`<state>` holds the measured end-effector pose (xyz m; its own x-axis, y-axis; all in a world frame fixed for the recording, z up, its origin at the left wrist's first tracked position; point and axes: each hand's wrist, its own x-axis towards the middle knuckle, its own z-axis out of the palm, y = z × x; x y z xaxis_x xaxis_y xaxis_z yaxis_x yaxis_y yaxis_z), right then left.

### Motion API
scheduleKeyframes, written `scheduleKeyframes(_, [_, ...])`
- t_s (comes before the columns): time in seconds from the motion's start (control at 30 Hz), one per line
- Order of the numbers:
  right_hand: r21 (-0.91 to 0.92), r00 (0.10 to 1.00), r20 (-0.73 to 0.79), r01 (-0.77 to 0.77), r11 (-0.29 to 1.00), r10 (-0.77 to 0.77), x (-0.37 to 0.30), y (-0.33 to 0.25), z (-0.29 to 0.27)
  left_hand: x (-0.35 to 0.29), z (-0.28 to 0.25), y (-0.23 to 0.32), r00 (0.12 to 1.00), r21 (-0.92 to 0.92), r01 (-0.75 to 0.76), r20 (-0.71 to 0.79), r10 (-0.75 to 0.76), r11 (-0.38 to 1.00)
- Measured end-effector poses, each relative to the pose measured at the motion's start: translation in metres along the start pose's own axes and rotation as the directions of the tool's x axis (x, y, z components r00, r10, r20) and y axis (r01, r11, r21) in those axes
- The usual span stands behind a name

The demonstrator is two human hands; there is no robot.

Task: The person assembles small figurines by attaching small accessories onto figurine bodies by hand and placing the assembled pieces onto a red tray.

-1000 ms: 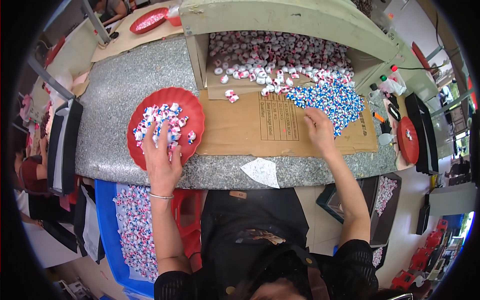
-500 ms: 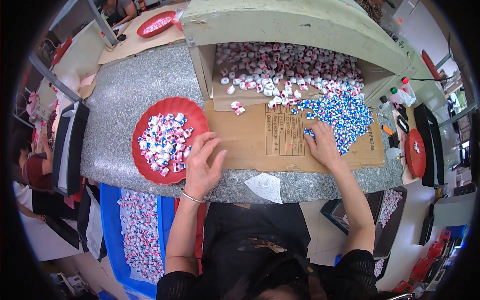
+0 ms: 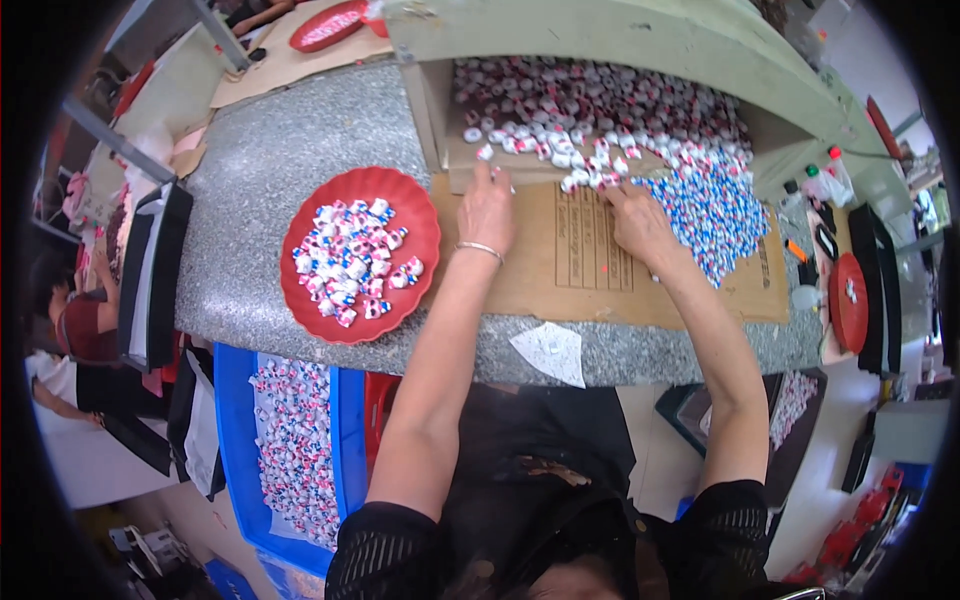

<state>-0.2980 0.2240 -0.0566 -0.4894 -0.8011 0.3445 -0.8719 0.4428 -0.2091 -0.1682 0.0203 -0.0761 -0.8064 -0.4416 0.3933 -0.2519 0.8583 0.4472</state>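
Observation:
My left hand (image 3: 486, 215) reaches over the upper left of a flat cardboard sheet (image 3: 520, 275), fingertips closed round a small white-and-pink piece (image 3: 512, 188) that they partly hide. On the right, my right hand (image 3: 643, 228) has its fingers bent together beside a few white-and-pink pieces (image 3: 590, 180); what they pinch, if anything, is hidden. Just right of it spreads a pile of tiny blue-and-white parts (image 3: 715, 220). A red scalloped plate (image 3: 420, 215) left of my left arm carries several white, pink and blue pieces (image 3: 345, 255).
A pale green box-like hood (image 3: 600, 40) stands behind, with a heap of white-and-pink pieces (image 3: 600, 105) inside. Below the grey speckled table (image 3: 230, 240) sits a blue bin (image 3: 348, 440) of finished-looking pieces. A white scrap (image 3: 550, 350) lies at the table's front edge. Bottles (image 3: 825, 180) stand at right.
My left hand has left the plate's edge and moved right and forward to the loose pieces near the hood. My right hand has shifted forward from the blue-and-white pile to the white-and-pink pieces.

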Motion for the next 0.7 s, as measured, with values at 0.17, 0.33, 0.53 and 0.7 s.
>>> scheduleKeyframes(0.17, [0.353, 0.988, -0.002, -0.147, 0.924, 0.157, -0.045, -0.038, -0.032, -0.008, -0.013, -0.004, 0.982, -0.026, -0.127, -0.142, 0.122, 0.992])
scheduleKeyframes(0.33, [0.321, 0.959, 0.070, -0.282, 0.904, 0.274, -0.106, -0.048, -0.054, -0.075, -0.062, 0.026, 0.881, -0.862, 0.472, 0.464, -0.087, 0.182])
scheduleKeyframes(0.53, [0.071, 0.979, 0.134, -0.163, 0.984, 0.153, -0.112, -0.050, -0.047, -0.151, -0.059, 0.029, 0.879, -0.752, 0.467, 0.451, 0.153, -0.466])
scheduleKeyframes(0.7, [0.091, 0.984, 0.131, -0.131, 0.987, 0.119, -0.109, -0.048, -0.042, -0.175, -0.074, 0.031, 0.798, -0.712, 0.536, 0.602, -0.001, -0.454])
